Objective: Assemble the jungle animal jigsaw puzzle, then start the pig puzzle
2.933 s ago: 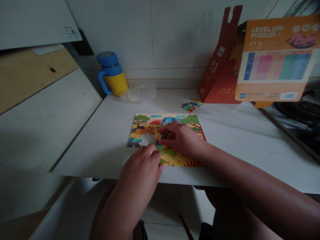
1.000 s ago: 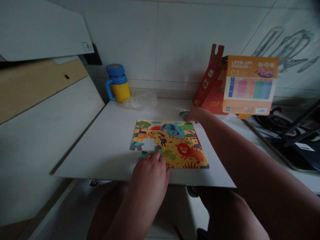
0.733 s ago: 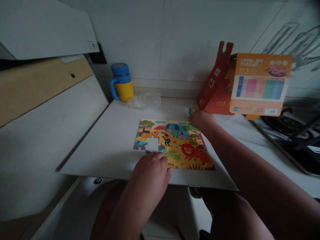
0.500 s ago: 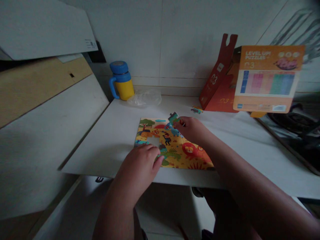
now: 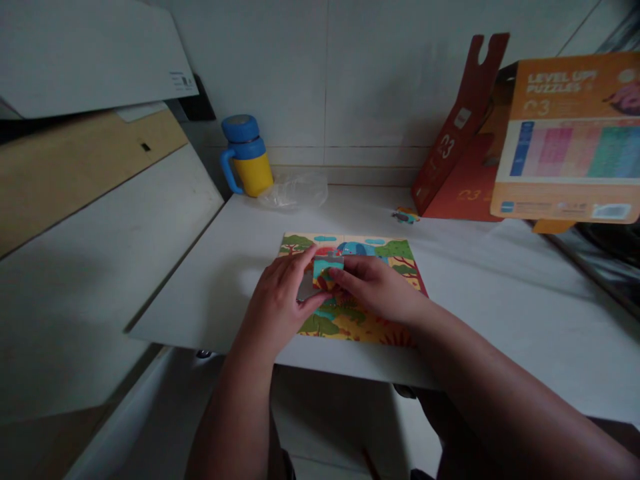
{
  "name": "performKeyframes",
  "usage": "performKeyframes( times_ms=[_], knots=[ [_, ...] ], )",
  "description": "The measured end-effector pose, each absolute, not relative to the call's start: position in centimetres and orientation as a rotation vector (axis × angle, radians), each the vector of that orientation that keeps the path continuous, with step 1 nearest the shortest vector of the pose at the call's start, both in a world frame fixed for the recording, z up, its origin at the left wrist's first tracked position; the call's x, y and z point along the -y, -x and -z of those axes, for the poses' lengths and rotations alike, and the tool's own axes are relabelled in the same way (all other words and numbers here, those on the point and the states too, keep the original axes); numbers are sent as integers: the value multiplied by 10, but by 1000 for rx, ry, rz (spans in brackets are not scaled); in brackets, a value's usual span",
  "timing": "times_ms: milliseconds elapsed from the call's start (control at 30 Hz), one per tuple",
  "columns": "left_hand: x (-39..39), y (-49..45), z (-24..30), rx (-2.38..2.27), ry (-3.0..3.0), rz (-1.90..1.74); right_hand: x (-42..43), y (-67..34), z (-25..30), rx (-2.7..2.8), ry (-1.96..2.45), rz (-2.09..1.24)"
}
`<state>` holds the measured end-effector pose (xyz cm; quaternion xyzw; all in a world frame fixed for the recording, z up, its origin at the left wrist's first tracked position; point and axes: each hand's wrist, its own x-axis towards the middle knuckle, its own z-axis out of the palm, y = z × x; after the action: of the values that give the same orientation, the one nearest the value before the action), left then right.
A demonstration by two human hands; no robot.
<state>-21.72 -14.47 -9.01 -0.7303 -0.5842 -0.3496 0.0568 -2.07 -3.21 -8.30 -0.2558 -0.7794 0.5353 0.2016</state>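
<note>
An animal-picture jigsaw puzzle (image 5: 320, 325) lies flat on the white table, partly covered by both hands. Pinched between the thumb and fingers of my right hand (image 5: 383, 287) is a puzzle piece (image 5: 323, 268) with turquoise and yellow print, held over the left-middle of the picture. Beside it, my left hand (image 5: 280, 287) has its thumb and fingers spread around a grey gap in the puzzle. Whether the left fingertips touch the held piece I cannot tell. Another puzzle piece (image 5: 406, 215) rests at the back, near the red box.
A blue and yellow mug (image 5: 249, 160) stands at the back left, with a clear plastic bag (image 5: 297, 192) next to it. The opened red-orange puzzle box (image 5: 463, 177) stands at the back right, its printed panel towards me. Leaning boards (image 5: 95, 247) border the left side.
My right hand has brought the puzzle piece down and left over the gap. My left hand has risen slightly and its fingers have spread. The view has shifted a little.
</note>
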Motion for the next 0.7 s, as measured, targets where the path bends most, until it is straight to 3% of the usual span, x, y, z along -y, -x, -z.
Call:
performKeyframes(
  times_ms=[300,567,700],
  knots=[
    [156,231,83,1887,2292,992,37,23,79,2282,718,-1460],
    [199,286,65,2781,2369,798,28,19,79,2270,850,-1256],
    [209,292,73,3005,2339,827,25,18,79,2270,908,-1172]
  ],
)
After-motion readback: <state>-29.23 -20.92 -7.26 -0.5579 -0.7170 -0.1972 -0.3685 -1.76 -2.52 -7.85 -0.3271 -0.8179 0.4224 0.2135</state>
